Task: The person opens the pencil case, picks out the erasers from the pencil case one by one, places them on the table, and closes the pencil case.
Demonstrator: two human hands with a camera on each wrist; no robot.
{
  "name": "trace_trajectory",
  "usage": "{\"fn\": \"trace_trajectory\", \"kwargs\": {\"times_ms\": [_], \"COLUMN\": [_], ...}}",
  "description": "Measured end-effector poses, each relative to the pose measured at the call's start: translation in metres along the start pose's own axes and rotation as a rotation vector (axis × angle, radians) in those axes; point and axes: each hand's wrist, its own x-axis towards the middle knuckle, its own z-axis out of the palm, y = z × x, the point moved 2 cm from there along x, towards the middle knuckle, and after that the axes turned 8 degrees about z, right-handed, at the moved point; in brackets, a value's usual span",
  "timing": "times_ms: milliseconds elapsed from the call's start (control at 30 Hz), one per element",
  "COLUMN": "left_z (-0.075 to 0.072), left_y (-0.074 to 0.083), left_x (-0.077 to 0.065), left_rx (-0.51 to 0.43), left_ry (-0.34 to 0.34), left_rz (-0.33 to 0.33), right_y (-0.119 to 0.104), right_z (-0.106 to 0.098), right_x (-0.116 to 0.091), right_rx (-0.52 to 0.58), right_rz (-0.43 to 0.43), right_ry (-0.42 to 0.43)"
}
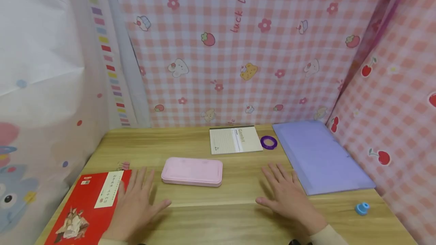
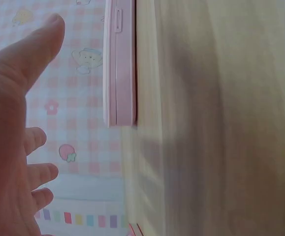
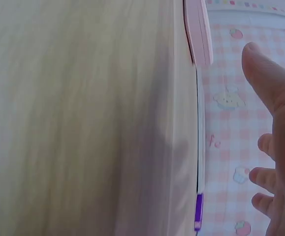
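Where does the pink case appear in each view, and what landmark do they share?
Head: pink case, below centre, slightly left, seen from above.
Left wrist: upper part, just left of centre, edge-on, cut by the top border.
Right wrist: top edge, right of centre, edge-on.
Shared landmark: checked backdrop.

Pink case (image 1: 192,171), closed, flat on table (image 1: 211,220)

A plain cream sleeve (image 1: 329,236) ends at the bare right hand (image 1: 287,196), a matching cuff (image 1: 113,242) at the bare left hand (image 1: 134,205). Small, black, rounded pieces (image 1: 295,242) show beside both, mostly cut off.
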Motion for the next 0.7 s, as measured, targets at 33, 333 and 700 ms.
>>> {"fn": "trace_trajectory", "kwargs": {"times_ms": [33, 333, 700], "left_z": [0.0, 0.004, 0.013], "left_y": [0.0, -0.001, 0.013], "left_x": [0.001, 0.025, 0.06], "left_rx": [0.0, 0.002, 0.003], "left_ry": [0.001, -0.045, -0.128], "left_rz": [0.01, 0.101, 0.237], "right_y": [-0.002, -0.032, -0.091], "right_z": [0.001, 0.008, 0.028], "right_x": [0.001, 0.023, 0.06], "right_rx": [0.006, 0.058, 0.023], "right_rz": [-0.008, -0.1, -0.226], "right_ry": [0.0, 0.006, -0.113]}}
